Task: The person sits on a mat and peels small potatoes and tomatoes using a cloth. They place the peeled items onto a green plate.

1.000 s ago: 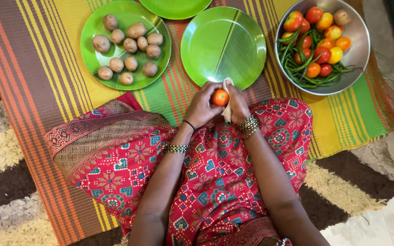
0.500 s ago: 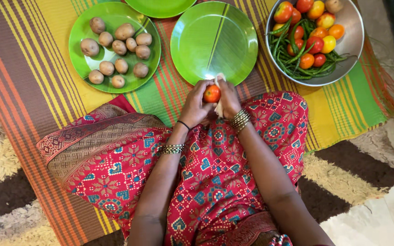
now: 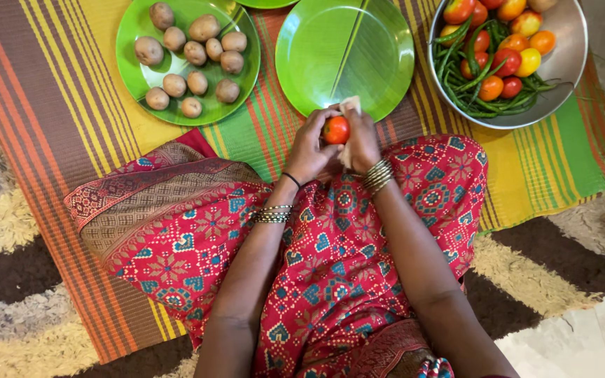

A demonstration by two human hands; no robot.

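Two hands meet over the person's lap, just below the rim of an empty green plate (image 3: pixel 344 49). The left hand (image 3: pixel 309 150) cups a small red tomato (image 3: pixel 336 130), its grip closed around the tomato's left side with the fingers curled over the top. The right hand (image 3: pixel 363 143) presses a pale cloth (image 3: pixel 349 106) against the tomato's right side, its grip narrow and closed on both cloth and tomato; a corner of the cloth sticks up above the fingers. The tomato sits between the two palms, held above the red patterned fabric (image 3: pixel 330 266) that covers the person's knees.

To the left, a second green plate (image 3: pixel 134 28) carries a dozen or so small brown potatoes (image 3: pixel 190 52). To the upper right, a metal bowl (image 3: pixel 568 63) holds green beans (image 3: pixel 470 77) with red, orange and yellow tomatoes (image 3: pixel 505 63) lying among them. Plates and bowl rest on a striped mat (image 3: pixel 57 105) spread over a shaggy brown and cream rug (image 3: pixel 8 280).
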